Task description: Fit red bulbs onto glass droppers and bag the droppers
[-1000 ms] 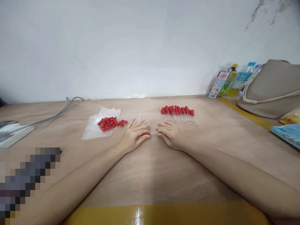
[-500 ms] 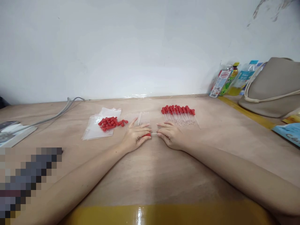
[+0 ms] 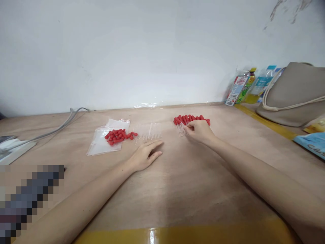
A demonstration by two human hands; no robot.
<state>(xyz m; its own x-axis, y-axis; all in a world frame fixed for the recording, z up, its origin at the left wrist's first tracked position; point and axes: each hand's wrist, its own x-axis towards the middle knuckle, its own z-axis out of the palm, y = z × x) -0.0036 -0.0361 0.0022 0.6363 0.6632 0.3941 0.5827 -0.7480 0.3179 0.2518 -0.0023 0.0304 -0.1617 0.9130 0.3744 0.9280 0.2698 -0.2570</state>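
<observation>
Your right hand is pinching the thin, clear stem of a dropper beside a row of red-bulbed droppers, right of the frame's centre. Your left hand is resting at centre, thumb parted from fingers. Above it, slim translucent tubes are lying side by side; smooth red bulbs are clustering centre-left.
</observation>
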